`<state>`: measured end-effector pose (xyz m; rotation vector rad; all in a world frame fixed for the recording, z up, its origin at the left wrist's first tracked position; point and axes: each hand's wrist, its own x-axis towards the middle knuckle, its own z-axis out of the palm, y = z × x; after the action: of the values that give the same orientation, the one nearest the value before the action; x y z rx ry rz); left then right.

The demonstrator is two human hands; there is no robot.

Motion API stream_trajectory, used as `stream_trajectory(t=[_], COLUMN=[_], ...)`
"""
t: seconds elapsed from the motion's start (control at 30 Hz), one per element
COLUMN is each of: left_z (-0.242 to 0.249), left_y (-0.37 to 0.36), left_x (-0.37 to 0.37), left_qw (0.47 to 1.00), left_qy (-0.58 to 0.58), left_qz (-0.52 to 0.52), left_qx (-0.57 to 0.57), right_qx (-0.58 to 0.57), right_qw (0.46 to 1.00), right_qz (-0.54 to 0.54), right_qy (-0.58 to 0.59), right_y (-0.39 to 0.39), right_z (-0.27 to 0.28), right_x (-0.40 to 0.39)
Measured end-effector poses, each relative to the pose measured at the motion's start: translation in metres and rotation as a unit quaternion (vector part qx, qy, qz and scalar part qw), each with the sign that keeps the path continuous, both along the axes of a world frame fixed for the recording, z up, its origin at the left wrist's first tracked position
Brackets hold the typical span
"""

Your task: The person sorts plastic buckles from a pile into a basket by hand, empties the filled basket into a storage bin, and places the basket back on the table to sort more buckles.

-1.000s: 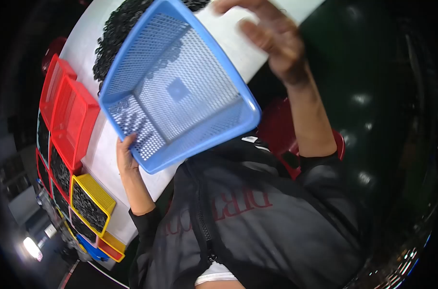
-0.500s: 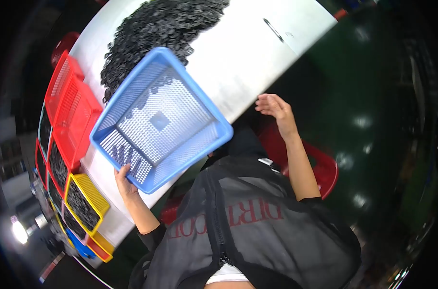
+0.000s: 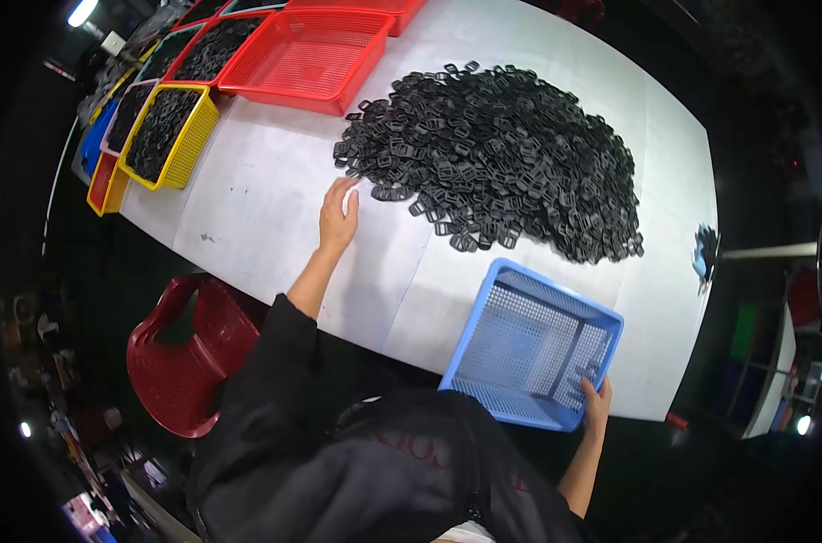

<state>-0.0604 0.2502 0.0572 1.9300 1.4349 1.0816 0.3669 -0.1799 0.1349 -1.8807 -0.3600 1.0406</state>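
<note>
A large heap of black plastic buckles (image 3: 501, 145) lies on the white table (image 3: 266, 217). My left hand (image 3: 338, 217) rests flat on the table at the heap's near left edge, fingers apart, holding nothing. An empty blue mesh basket (image 3: 533, 344) sits at the table's near edge, right of my body. My right hand (image 3: 596, 398) grips the basket's near right corner.
An empty red basket (image 3: 311, 59) stands at the far left of the table. Beside it a yellow basket (image 3: 168, 136) and several more baskets hold black buckles. A red plastic chair (image 3: 180, 353) stands left of me. A small blue object (image 3: 703, 253) lies at the table's right edge.
The blue basket was held up and tilted in my left hand; now it sits on the table's near edge under my right hand. My left hand has moved to the heap.
</note>
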Motion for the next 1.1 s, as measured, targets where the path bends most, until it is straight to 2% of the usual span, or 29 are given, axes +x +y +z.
stream_trajectory(t=[0.03, 0.17, 0.27, 0.37, 0.47, 0.53, 0.63, 0.7, 0.83, 0.97, 1.1], left_z=[-0.009, -0.017, -0.044, -0.057, -0.073, -0.077, -0.078, -0.084, -0.084, -0.079, -0.085], left_y=[0.028, 0.125, 0.195, 0.229, 0.248, 0.247, 0.223, 0.202, 0.157, 0.108, 0.068], left_x=[-0.003, 0.013, 0.020, 0.020, 0.017, 0.022, 0.032, 0.041, 0.068, 0.105, 0.143], left_qw=[0.997, 0.968, 0.954, 0.961, 0.961, 0.961, 0.968, 0.979, 0.992, 0.988, 0.973], left_qy=[0.040, 0.175, 0.235, 0.223, 0.201, 0.198, 0.159, 0.103, -0.022, -0.128, -0.185], left_qz=[0.022, -0.116, -0.133, -0.158, -0.189, -0.182, -0.177, -0.146, -0.084, -0.011, 0.032], left_qx=[0.057, 0.137, 0.130, 0.040, 0.032, 0.062, 0.081, 0.097, 0.091, 0.087, 0.131], right_qx=[-0.007, -0.026, -0.047, -0.038, -0.028, -0.034, -0.041, -0.030, 0.014, 0.045, 0.090], right_qw=[1.000, 1.000, 0.998, 0.998, 0.999, 0.999, 0.999, 0.998, 0.999, 0.996, 0.993], right_qz=[-0.013, -0.014, -0.039, -0.046, -0.040, -0.031, -0.034, -0.042, 0.008, 0.013, -0.010], right_qy=[0.019, 0.008, 0.032, 0.027, 0.011, 0.011, -0.014, -0.029, -0.049, -0.075, -0.076], right_y=[-0.004, 0.002, 0.007, 0.014, 0.031, 0.050, 0.051, 0.055, 0.040, 0.031, 0.010], right_z=[-0.007, -0.015, -0.019, -0.025, -0.022, -0.008, -0.014, -0.014, -0.033, -0.041, -0.051], right_x=[0.011, 0.015, 0.013, 0.011, 0.002, -0.010, -0.013, -0.015, 0.008, 0.007, -0.002])
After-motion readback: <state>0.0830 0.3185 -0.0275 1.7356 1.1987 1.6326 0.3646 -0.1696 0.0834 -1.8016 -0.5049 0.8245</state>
